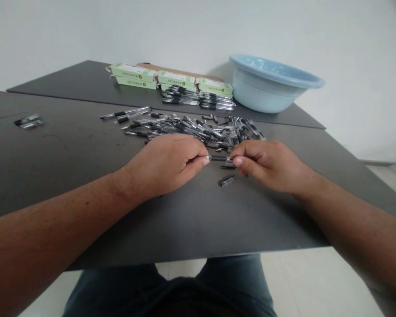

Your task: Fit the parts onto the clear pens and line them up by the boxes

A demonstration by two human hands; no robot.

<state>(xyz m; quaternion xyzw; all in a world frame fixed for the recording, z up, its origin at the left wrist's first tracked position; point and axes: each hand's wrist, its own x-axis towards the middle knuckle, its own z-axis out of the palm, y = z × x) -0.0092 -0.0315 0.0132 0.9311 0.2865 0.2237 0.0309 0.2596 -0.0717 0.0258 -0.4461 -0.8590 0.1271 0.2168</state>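
My left hand (166, 163) and my right hand (267, 165) meet over the dark table (69, 145), both pinched on one black pen (219, 158) held level between them. The left fingers are curled round one end, the right thumb and fingertips close on the other. A loose pen cap (227, 180) lies on the table just below the pen, and another small pen part (227, 166) sits under the right fingertips. Right behind both hands spreads a heap of pens and pen parts (198, 127).
Several green boxes (171, 80) and a row of assembled pens (198, 99) lie at the back. A light blue basin (270, 83) stands at the back right. A few pen parts (28, 121) rest at the far left. The table's front edge is near my lap.
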